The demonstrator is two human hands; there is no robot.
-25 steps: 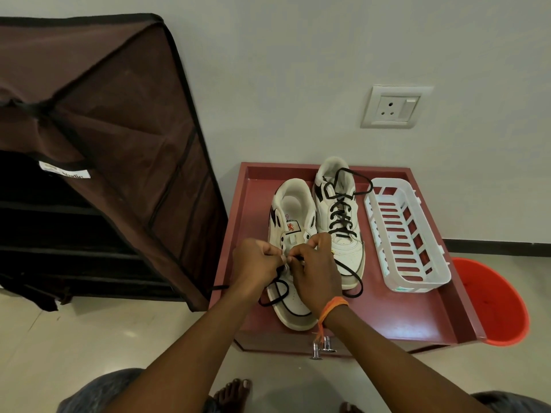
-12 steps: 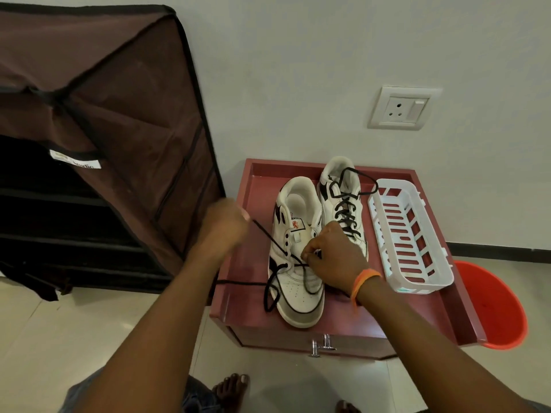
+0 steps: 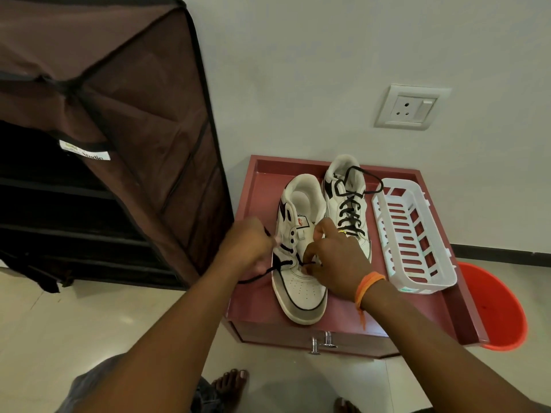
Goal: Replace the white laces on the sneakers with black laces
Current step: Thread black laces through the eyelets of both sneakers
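Note:
Two white sneakers stand side by side on a red tray-top stand (image 3: 441, 320). The right sneaker (image 3: 354, 234) is laced with a black lace up its front. The left sneaker (image 3: 301, 287) has a black lace (image 3: 280, 265) only through its lowest eyelets. My left hand (image 3: 250, 245) grips one end of that lace at the shoe's left side. My right hand (image 3: 334, 260) pinches the lace at the lower eyelets, fingers curled over the shoe's tongue area. A loose stretch of lace trails off to the left edge of the stand.
A white slotted plastic basket (image 3: 414, 236) lies on the stand right of the sneakers. An orange bucket (image 3: 495, 311) sits on the floor at the right. A brown fabric shoe rack (image 3: 104, 144) stands at the left. My bare feet (image 3: 229, 383) are below the stand.
My left hand, which had pulled the lace out up and left half a second ago, has come back down to the left sneaker's side. My right hand stays at the eyelets.

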